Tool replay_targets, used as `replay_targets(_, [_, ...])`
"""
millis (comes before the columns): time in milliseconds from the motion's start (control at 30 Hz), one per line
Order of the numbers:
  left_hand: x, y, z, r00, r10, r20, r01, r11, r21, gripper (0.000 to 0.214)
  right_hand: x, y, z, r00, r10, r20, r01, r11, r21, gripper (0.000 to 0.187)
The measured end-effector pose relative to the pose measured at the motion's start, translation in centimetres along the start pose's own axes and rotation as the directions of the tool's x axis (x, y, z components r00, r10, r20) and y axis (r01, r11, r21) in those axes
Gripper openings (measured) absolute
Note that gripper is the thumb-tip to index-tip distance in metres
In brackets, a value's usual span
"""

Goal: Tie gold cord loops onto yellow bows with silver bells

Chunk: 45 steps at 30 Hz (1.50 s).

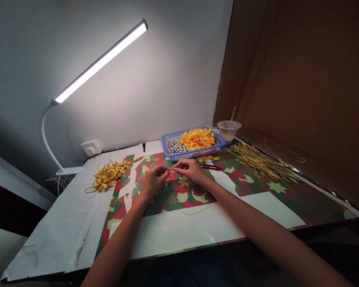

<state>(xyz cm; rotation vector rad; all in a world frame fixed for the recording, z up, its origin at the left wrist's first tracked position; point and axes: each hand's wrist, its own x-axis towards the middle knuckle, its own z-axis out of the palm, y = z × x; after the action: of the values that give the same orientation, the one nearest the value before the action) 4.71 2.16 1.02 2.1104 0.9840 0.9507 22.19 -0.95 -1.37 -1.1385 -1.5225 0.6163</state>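
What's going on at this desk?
A person is pinching a thin gold strand between their left hand and right hand above a red-and-green patterned mat. Just beyond sit a blue plastic basket of yellow-orange ribbon pieces and silver beads, with a tangled pile of gold loops to the left and gold stems to the right.

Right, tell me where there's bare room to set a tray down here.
The white board is bare below your left hand and right hand, between the patterned paper and the front edge. It is also bare left of the yellow ribbon pile. Crowded: behind your hands, around the blue basket, plastic cup and gold sticks.
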Motion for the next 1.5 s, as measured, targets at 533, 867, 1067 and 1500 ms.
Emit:
replay_targets(533, [0.08,0.06,0.09,1.000,0.007,-0.014,-0.007,0.999,-0.031,0.018,0.03,-0.22,-0.02,1.000,-0.009,0.030,0.008,1.000,0.018,0.017])
replay_targets(867, [0.23,-0.49,0.08,0.998,-0.066,0.006,0.066,0.986,-0.153,0.024,-0.11,-0.46,-0.07,0.999,-0.021,0.025,0.020,1.000,0.017,0.017])
replay_targets(1067, [0.26,-0.42,-0.01,0.995,-0.099,0.028,0.102,0.979,-0.175,0.024,-0.08,-0.39,-0.02,0.999,-0.027,0.024,0.026,1.000,0.010,0.016])
replay_targets(1500, [0.20,-0.23,-0.16,0.991,-0.123,0.058,0.131,0.976,-0.174,0.031,-0.14,-0.59,-0.08,0.999,-0.035,0.035,0.035,0.999,-0.001,0.018])
